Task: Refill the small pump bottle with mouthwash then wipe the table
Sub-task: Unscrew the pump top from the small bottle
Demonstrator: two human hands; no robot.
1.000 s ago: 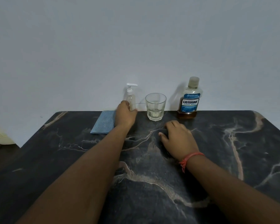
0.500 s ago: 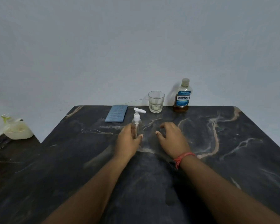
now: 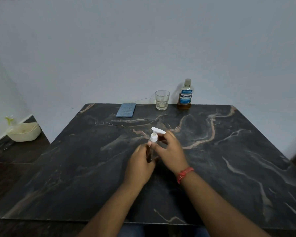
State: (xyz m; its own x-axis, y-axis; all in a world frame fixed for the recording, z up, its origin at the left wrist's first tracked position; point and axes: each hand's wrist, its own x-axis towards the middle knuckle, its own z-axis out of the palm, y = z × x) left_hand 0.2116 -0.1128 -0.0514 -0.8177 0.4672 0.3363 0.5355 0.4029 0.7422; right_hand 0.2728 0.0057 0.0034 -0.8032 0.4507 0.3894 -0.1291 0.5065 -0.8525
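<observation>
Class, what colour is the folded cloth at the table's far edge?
Light blue. The cloth shows in the head view, left of the glass.

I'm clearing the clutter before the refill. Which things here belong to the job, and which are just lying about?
Job: small pump bottle, Listerine mouthwash bottle, blue cloth, table.
Lying about: drinking glass, cream basket on the side surface.

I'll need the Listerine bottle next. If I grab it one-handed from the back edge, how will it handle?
The Listerine bottle looks mostly empty, with dark liquid only near its base, so probably light. It is tall and narrow, so a sideways nudge could tip it. The drinking glass stands close on its left, apart from it; approach from the right. The smooth plastic may be slightly slippery.
</observation>
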